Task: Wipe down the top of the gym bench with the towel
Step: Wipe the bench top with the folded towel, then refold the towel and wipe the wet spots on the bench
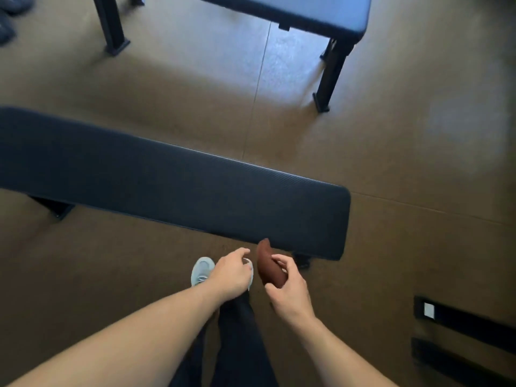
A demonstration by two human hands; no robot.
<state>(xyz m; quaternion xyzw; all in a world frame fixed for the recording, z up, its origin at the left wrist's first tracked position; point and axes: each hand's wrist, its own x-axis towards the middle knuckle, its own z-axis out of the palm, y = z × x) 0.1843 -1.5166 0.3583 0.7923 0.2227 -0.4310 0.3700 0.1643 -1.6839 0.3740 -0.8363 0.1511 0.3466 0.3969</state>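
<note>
Two benches stand on the brown floor [391,169]: the near gym bench [173,188], its dark padded top running from the left edge to a rounded end at centre-right, and a second padded bench [307,15] beyond it at the top. Below the near bench's front edge, the right hand [287,286] has its grip closed around a bunched brown towel [266,265], held just off the bench's right end. The left hand [231,272] hangs beside it, grip released, above a light grey shoe [201,270].
</note>
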